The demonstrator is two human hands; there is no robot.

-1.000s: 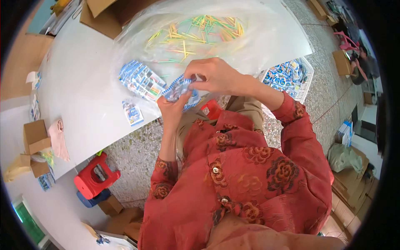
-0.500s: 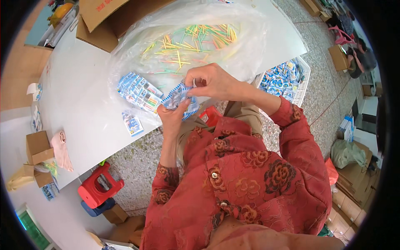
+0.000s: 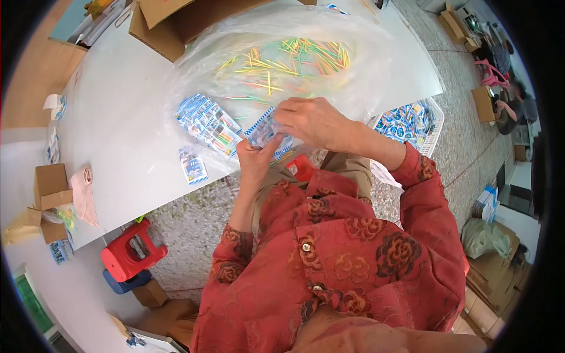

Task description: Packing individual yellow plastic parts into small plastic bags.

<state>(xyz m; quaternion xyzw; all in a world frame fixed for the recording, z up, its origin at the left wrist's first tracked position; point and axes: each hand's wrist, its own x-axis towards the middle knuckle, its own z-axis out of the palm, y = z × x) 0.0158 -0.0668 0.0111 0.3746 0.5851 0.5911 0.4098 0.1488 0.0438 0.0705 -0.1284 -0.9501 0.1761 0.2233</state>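
A red stool point(image 3: 126, 254) stood on the speckled floor at about eight o'clock, below the white table point(image 3: 118, 135). On the table a single small packet point(image 3: 192, 166) lay just beside a fanned stack of blue-and-white packets point(image 3: 209, 123). The left hand point(image 3: 256, 159) pinched the lower edge of a small blue-and-white packet point(image 3: 266, 130), fingers closed on it, at the table's near edge. The right hand point(image 3: 315, 120) gripped the same packet from above, fingers curled over it. At twelve o'clock lay a clear plastic bag point(image 3: 282, 65) holding coloured sticks. At three o'clock a white basket point(image 3: 434, 126) held more packets.
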